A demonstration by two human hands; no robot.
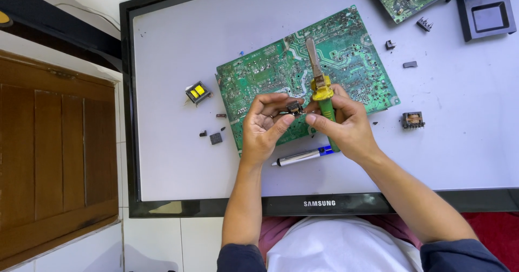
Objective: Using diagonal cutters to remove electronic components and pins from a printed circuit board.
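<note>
Left hand (263, 126), palm up, pinches a small dark component (294, 107) between thumb and fingertips, just above the green circuit board (346, 61). Right hand (346, 125) is clamped around a soldering iron (323, 96), tip pointing away. I judge the part is being inspected; next I need a steady, fine grip. Both forearms converge over the flat screen panel (178, 158).

Bright, even daylight, soft and diffuse, with no glare on the pale work surface (178, 158). Only faint, short shadows under the hands and beside the small parts. Sharp at centre, slightly bowed by wide-angle distortion toward the edges, dimmer at the dark upper-left corner.
</note>
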